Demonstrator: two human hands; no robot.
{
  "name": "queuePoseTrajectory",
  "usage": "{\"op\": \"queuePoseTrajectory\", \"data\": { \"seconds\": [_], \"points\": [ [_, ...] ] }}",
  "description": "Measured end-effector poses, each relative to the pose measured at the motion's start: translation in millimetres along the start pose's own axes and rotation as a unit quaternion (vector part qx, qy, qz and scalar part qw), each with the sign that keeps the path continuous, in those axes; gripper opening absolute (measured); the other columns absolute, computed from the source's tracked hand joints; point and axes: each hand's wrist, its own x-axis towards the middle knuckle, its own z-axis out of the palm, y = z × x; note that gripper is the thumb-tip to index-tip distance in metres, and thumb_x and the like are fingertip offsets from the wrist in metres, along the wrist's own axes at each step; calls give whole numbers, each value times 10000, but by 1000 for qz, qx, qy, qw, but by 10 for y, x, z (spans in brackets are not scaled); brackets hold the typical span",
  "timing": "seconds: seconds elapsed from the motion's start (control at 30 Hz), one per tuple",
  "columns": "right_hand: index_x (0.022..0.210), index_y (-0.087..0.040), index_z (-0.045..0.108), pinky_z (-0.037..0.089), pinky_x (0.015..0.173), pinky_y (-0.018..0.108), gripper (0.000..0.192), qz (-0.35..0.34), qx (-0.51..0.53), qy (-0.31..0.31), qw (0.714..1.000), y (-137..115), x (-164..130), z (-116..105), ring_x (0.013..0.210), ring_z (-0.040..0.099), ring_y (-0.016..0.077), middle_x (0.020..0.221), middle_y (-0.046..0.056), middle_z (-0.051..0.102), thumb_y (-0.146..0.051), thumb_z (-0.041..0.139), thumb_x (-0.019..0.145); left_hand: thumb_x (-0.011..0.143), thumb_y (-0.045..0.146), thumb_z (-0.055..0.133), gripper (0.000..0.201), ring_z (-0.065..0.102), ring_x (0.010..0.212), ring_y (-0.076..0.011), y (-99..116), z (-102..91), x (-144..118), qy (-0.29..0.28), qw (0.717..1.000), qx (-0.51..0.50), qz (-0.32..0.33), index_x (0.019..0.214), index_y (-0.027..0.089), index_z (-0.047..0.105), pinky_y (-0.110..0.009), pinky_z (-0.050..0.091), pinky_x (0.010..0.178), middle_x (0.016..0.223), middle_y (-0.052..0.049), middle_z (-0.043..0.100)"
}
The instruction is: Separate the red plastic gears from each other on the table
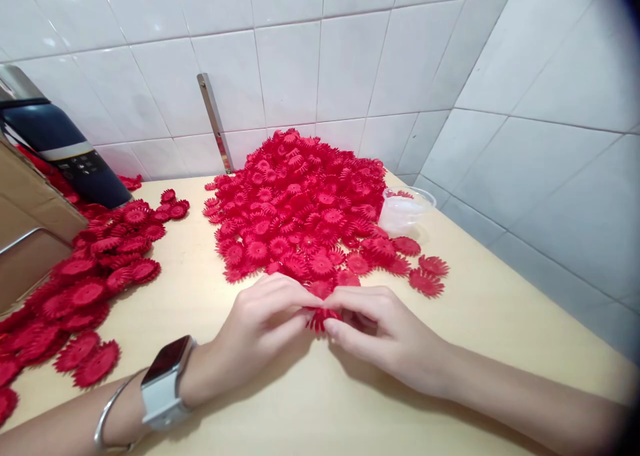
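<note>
Fingertips of both hands meet low in the middle of the frame, pinched together on one small red plastic flower-shaped disc with a toothed rim [320,319], which sits just above the pale wooden tabletop [475,323]. The left hand [263,329] comes in from the lower left, its fingers curled narrow around the near side of the disc; its wrist carries a smartwatch with a white strap [165,381] and, just behind that, a thin silver bangle [111,413]. The right hand [383,333] reaches in from the lower right, thumb and forefinger closed on the same disc. Just beyond the hands, at the centre of the frame, lies a large heaped pile of the same red discs [300,206], with a few strays near its right edge. A flatter spread of red discs [85,289] runs down the left side of the frame. A small clear plastic cup [406,209] rests against the right side of the big pile. At the upper left stands a dark blue device with a grey band [60,146], with the edge of a brown cardboard box [30,209] in front of it. A metal strip [216,123] leans on the white tiled wall [350,56] behind the pile.
</note>
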Motion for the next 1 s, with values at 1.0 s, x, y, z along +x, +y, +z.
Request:
{"op": "queuePoseTrajectory", "data": {
  "seconds": [1.0],
  "points": [
    [532, -136, 542, 263, 429, 183, 304, 31, 131, 3, 991, 70, 37, -17, 463, 339, 59, 488, -46, 419, -293, 534, 792, 761, 193, 567, 88, 562, 831, -153, 25, 15, 2, 6, 999, 21, -31, 769, 165, 650, -275, 470, 743, 929, -62, 555]
  ]
}}
